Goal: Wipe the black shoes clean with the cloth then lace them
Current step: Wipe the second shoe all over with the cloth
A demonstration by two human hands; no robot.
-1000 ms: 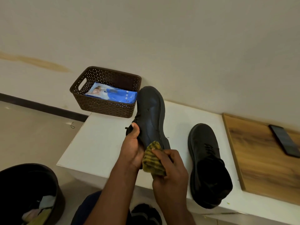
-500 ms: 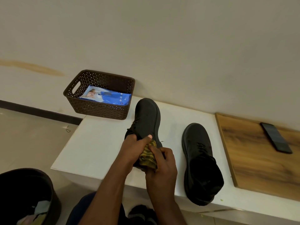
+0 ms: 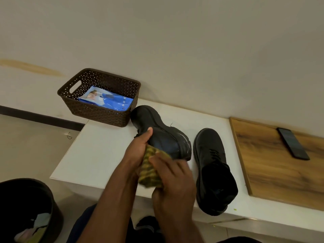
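Your right hand (image 3: 172, 179) closed round yellow cloth (image 3: 149, 170), pressing it on heel of shoe (image 3: 161, 135). Left hand (image 3: 138, 148) clamps that shoe, now rolled onto its side on bench (image 3: 98, 155), sole edge exposed, so wiping continues. Second shoe (image 3: 213, 171) just right, laced-looking, untouched.

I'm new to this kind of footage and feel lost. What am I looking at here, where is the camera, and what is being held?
There is no machine: a person works with bare hands, filmed by a camera on their head looking down. The left hand holds one black shoe tipped on its side over a white counter. The right hand presses a yellow-green cloth against it. The second shoe stands alongside, untouched. Also there: a brown basket with a blue packet, a wooden board bearing a phone, and a dark bin below.
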